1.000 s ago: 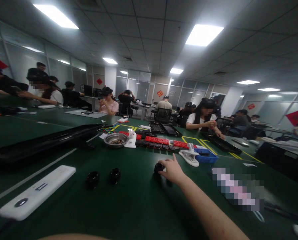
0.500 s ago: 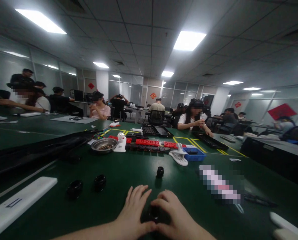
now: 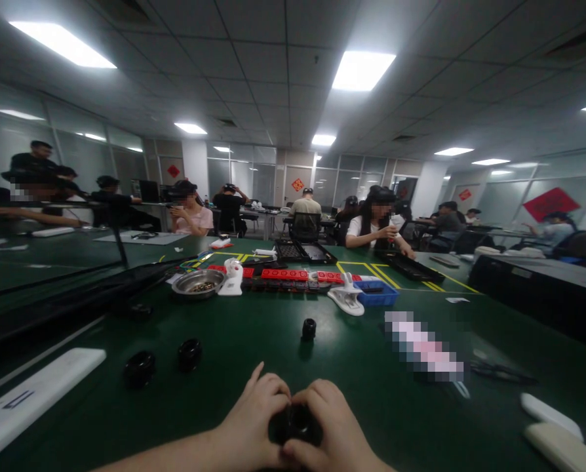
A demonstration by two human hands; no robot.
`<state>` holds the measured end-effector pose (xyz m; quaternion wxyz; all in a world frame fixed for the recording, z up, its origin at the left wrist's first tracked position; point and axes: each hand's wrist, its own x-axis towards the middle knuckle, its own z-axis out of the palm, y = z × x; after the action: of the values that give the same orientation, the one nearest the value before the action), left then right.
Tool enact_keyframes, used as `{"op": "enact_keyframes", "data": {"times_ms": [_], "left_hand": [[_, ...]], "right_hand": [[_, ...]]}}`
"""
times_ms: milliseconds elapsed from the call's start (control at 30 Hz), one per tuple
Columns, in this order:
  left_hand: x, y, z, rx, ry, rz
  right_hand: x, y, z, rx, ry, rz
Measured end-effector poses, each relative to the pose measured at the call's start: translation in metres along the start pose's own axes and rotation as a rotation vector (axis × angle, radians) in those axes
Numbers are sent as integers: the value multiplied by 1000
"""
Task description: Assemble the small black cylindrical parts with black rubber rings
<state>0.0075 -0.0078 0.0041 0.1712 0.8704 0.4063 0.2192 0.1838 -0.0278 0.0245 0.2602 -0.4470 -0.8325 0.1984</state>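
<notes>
Near the front edge of the table, my left hand (image 3: 253, 419) and my right hand (image 3: 339, 426) close from both sides around a glossy black round plastic fitting (image 3: 301, 425) with a hole in its top. My fingers curl over it, with the left index finger sticking up and away. The lower part of the fitting is hidden by my thumbs. Ahead of my hands stands a smaller black fitting (image 3: 309, 329). To the left are two more, one black ring-like fitting (image 3: 190, 354) and a larger one (image 3: 140, 369).
A metal bowl (image 3: 179, 289) of small parts, a red strip (image 3: 286, 275), white clamps (image 3: 348, 298) and a blue bin (image 3: 379, 301) line the table's middle. A white bar (image 3: 47, 393) lies left and a beige case (image 3: 563, 446) right. A person (image 3: 371, 229) works across the table.
My left hand has curled its spread fingers in against the black fitting. My right hand has closed further around it. The view has shifted slightly.
</notes>
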Motion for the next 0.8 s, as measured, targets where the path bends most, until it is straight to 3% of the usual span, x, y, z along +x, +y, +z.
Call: {"op": "enact_keyframes", "data": {"times_ms": [200,400,467,567,667,800], "left_hand": [[0,1,0,-52,-46,-8],[-1,-2,1,-46,-22,5],[-1,-3,2,-37,-27,-3],[0,-4,2,-39,-42,-9],[0,-6,1,-55,-58,-11],[0,-8,2,-58,-62,-11]], "right_hand": [[-3,8,-2,233,-107,-57],[0,8,2,181,46,123],[2,7,2,182,60,107],[2,10,-3,337,-83,13],[0,16,-4,510,-182,47],[1,21,3,461,7,122]]}}
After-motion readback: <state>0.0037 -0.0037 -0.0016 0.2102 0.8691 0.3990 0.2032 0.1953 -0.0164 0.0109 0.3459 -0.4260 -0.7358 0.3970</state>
